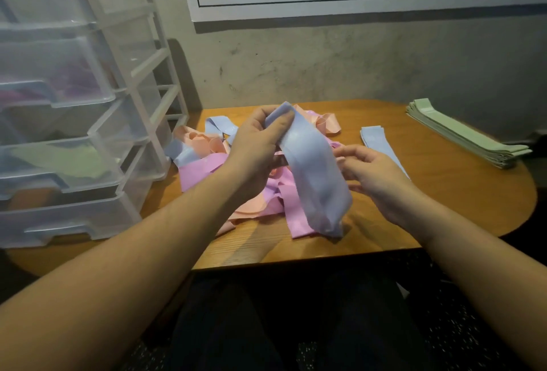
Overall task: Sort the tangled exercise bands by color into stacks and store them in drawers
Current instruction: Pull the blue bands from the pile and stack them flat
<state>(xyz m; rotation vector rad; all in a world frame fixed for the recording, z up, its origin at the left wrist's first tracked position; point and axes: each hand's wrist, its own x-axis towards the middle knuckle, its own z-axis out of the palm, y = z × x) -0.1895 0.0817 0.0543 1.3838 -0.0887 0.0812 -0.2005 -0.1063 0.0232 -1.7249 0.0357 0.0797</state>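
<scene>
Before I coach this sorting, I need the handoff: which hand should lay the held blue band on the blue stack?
Right hand: it sits beside the blue stack, while the left hand pinches the blue band over the tangle.

Wooden table point(370, 231) with tangled bands point(207, 160), blue stack point(376, 139), green stack point(461, 133), drawer unit point(88, 133).

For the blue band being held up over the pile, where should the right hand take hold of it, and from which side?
Probably the lower hanging end of the blue band, approached from the right. The left hand already pinches the top end, so the band drapes down and toward the viewer, leaving its bottom free above the tangled pile. The right hand is beside its right edge, fingers relaxed.
</scene>
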